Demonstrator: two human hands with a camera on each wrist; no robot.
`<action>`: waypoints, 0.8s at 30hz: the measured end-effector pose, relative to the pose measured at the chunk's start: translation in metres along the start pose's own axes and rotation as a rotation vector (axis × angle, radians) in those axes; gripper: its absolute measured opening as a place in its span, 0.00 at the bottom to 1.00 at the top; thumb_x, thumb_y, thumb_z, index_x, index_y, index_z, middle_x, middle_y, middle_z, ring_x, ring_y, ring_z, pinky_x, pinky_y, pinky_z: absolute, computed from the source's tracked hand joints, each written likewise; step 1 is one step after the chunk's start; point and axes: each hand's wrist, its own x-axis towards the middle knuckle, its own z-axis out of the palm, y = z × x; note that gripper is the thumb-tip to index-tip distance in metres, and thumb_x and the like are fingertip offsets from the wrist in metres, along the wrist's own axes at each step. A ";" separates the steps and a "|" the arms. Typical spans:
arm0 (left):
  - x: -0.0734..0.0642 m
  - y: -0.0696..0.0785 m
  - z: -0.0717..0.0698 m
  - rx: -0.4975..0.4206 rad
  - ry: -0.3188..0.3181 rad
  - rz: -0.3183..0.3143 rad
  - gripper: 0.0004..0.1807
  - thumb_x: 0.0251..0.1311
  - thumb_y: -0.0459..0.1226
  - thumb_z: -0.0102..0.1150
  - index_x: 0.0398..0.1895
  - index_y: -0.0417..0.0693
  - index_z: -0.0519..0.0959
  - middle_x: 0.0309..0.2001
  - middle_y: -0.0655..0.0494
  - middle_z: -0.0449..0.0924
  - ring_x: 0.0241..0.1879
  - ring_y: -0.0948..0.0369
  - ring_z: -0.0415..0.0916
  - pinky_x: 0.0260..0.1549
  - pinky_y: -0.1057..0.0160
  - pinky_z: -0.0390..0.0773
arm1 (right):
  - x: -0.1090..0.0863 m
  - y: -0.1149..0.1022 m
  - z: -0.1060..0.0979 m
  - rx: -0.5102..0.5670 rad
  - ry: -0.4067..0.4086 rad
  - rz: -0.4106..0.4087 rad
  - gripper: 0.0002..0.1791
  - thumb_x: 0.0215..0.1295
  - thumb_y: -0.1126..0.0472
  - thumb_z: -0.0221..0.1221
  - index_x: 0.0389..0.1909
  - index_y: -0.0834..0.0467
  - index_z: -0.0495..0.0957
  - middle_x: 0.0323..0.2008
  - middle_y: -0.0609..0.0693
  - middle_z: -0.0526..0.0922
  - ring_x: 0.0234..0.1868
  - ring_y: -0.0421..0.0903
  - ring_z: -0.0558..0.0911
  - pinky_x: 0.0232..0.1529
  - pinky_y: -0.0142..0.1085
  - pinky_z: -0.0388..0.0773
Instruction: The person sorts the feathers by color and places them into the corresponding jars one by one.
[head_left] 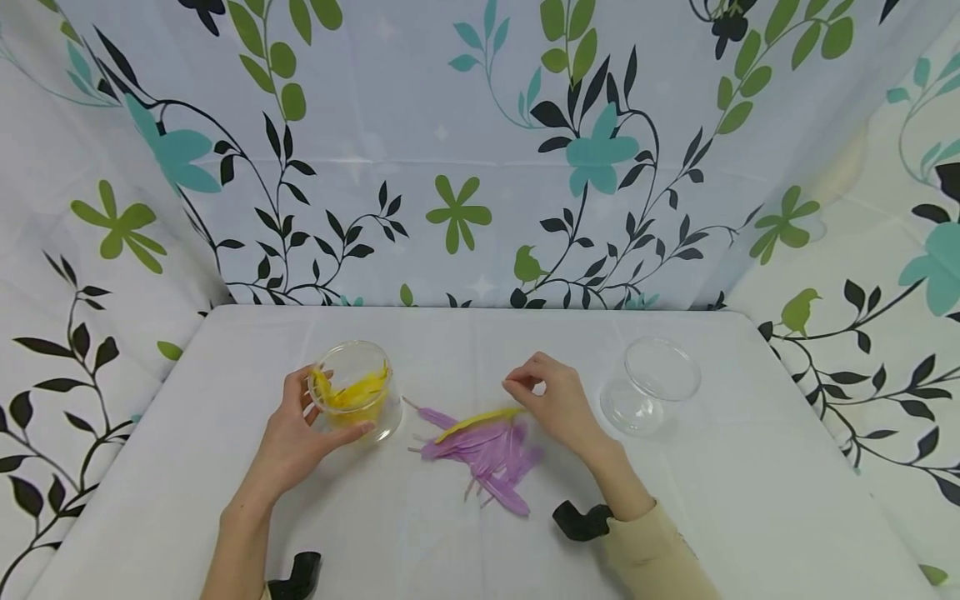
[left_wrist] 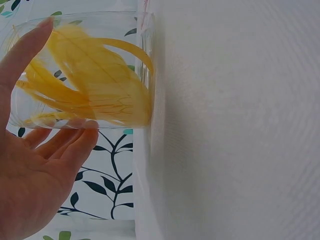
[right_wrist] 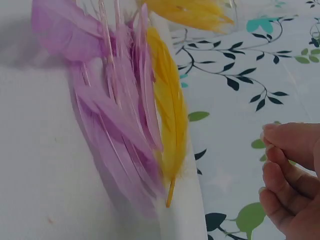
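The left hand is holding a glass jar, fingers curling round its wall; the jar is standing toward the far left corner of the tabletop, with yellow feathers lying inside. The right hand is hovering near a loose yellow feather, its bare fingers curling, thumb and index tips meeting. That feather is lying on purple feathers, midway between left and right edges. A second jar is standing toward the far right corner.
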 end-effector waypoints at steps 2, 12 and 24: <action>0.000 0.000 0.000 0.001 0.001 0.001 0.65 0.46 0.58 0.76 0.77 0.49 0.41 0.76 0.37 0.52 0.73 0.36 0.54 0.67 0.39 0.64 | -0.001 0.007 -0.005 -0.009 -0.033 0.017 0.03 0.63 0.60 0.68 0.34 0.56 0.87 0.30 0.42 0.81 0.33 0.40 0.79 0.34 0.38 0.81; 0.001 -0.002 0.000 0.002 0.002 0.002 0.66 0.46 0.59 0.76 0.77 0.49 0.41 0.75 0.37 0.53 0.74 0.37 0.54 0.68 0.40 0.64 | -0.003 0.032 -0.014 -0.056 -0.222 0.212 0.03 0.61 0.66 0.67 0.36 0.58 0.86 0.31 0.46 0.83 0.35 0.42 0.79 0.40 0.35 0.80; 0.001 -0.002 0.000 0.012 0.003 0.004 0.66 0.46 0.59 0.75 0.77 0.49 0.41 0.75 0.37 0.52 0.74 0.37 0.54 0.67 0.39 0.64 | -0.007 0.048 -0.004 -0.022 -0.339 0.263 0.04 0.62 0.65 0.67 0.37 0.57 0.84 0.31 0.46 0.80 0.33 0.42 0.75 0.37 0.32 0.75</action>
